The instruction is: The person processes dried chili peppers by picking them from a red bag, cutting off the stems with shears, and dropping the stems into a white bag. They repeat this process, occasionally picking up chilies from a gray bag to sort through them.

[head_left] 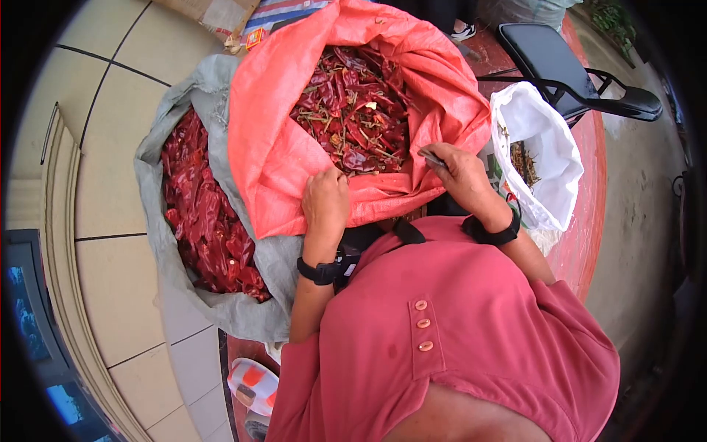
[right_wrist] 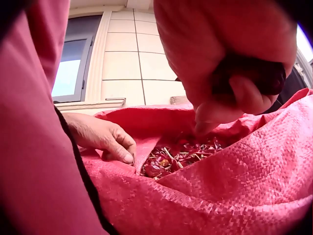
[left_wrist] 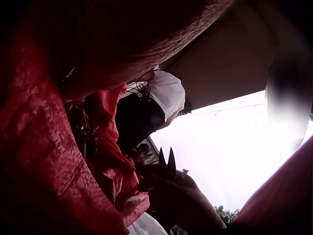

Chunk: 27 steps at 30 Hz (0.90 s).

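Note:
A large red woven sack [head_left: 276,110] stands with its rim rolled down, full of dried red chili peppers [head_left: 353,103]. My left hand [head_left: 328,202] lies at the near rim, its fingers curled over the sack's edge, thumb and fingertips at the fold in the right wrist view. To the right, my right hand [head_left: 468,180] grips a pair of scissors [head_left: 433,158] over the rim. Two pointed blades [left_wrist: 167,165] stick up from that hand in the left wrist view. From the right wrist, a dark rounded part [right_wrist: 273,77] shows inside the curled fingers.
Left of the red sack is a grey sack [head_left: 155,155] of smooth red chilies [head_left: 199,199]. A white sack [head_left: 563,169] with dry stems [head_left: 524,163] stands on the right, near a black folding chair [head_left: 549,62]. A white and orange bowl [head_left: 252,387] lies at lower left.

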{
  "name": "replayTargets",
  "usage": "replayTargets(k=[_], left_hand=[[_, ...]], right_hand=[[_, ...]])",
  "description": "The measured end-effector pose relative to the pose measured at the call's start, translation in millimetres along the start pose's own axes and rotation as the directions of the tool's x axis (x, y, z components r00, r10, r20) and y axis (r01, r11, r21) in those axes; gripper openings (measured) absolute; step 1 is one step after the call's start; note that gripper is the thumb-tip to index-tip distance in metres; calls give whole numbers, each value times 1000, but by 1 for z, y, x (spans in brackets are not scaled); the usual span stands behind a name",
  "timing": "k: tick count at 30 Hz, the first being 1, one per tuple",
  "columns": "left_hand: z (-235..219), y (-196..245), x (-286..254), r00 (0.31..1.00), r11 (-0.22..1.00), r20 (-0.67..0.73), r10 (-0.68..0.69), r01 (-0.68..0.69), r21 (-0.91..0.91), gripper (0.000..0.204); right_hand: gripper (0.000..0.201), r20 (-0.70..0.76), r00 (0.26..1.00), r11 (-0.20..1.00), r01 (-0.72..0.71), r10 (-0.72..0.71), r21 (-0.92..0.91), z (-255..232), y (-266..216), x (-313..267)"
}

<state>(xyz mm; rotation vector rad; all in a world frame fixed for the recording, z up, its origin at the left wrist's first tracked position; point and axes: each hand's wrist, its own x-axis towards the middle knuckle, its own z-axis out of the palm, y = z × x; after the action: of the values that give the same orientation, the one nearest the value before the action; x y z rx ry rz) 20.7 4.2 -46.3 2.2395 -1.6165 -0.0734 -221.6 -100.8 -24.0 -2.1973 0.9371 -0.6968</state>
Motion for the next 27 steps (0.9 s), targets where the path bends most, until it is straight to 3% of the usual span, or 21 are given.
replayTargets(k=[1,4,8,10,13,16,19,22,27], left_hand=[[2,-3,1,999,999,-25,-34,33,-18,14],[0,7,5,979,920,-142,-144,79,-385,16],[-14,21,5,962,527,96,-255,222,-821,16],[-18,24,4,960,309,138,-245,212,-927,15],[-20,26,1,966,137,173,-190,200,-970,18],[-20,33,-2,965,50,193,-177,204,-978,18],[-20,37,-2,966,-35,239,-102,237,-971,17],[-14,34,-3,967,-19,250,-51,250,-968,13],[-16,31,-6,958,5,280,-57,280,-960,15]], right_hand=[[15,4,1000,1000,-12,12,-14,1,0,1],[14,35,999,1000,-27,26,14,5,0,1],[14,80,996,995,-40,33,92,7,-1,1],[16,106,994,995,-45,35,90,8,0,1],[20,-2,1000,939,1,0,345,19,-1,6],[21,137,983,803,-178,121,569,15,-22,16],[17,231,968,619,-242,100,747,17,-43,30],[16,297,955,449,-278,29,850,17,-52,37],[15,234,967,505,-252,101,825,19,-56,38]])
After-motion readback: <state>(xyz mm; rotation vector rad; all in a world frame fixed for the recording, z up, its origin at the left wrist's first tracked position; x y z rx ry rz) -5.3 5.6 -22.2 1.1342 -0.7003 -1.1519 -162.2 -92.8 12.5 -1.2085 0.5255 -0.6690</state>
